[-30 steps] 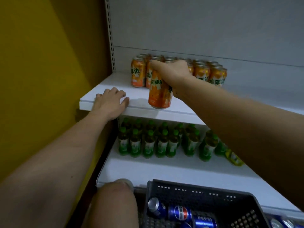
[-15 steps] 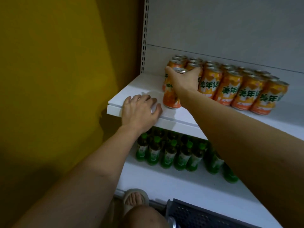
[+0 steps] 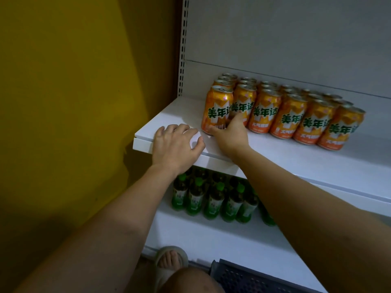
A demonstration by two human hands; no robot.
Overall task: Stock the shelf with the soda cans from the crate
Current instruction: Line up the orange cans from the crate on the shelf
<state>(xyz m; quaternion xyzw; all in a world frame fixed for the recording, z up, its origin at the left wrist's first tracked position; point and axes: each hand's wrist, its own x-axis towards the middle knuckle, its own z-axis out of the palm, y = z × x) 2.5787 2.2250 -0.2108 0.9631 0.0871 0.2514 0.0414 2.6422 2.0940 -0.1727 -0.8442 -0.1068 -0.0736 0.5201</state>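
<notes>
Head view, left to right: yellow painted wall (image 3: 74, 102), then the white metal shelf (image 3: 296, 161) with its perforated upright. Left hand (image 3: 175, 144) lies on the shelf's front-left corner, fingers loosely spread over the lip, holding nothing, seemingly bracing. Right hand (image 3: 229, 134) is at the foot of the leftmost front orange aluminium soda can (image 3: 218, 111), thumb and fingers curled round its lower wall; it looks like a light steadying pinch. That can stands upright, touching its neighbour in the block of orange cans (image 3: 296, 115), several rows deep toward the back panel.

Judgement: full cans are moderately heavy, rigid, smooth-sided and possibly slippery; thin walls dent if squeezed. Best hold is round the mid-body or from above over the rim.

Open room: bare shelf strip left of the block up to the left edge, and a band along the front edge. Lower shelf carries green-capped plastic bottles (image 3: 213, 199). Dark plastic crate (image 3: 243, 278) shows at bottom, near a sandalled foot (image 3: 171, 259).
</notes>
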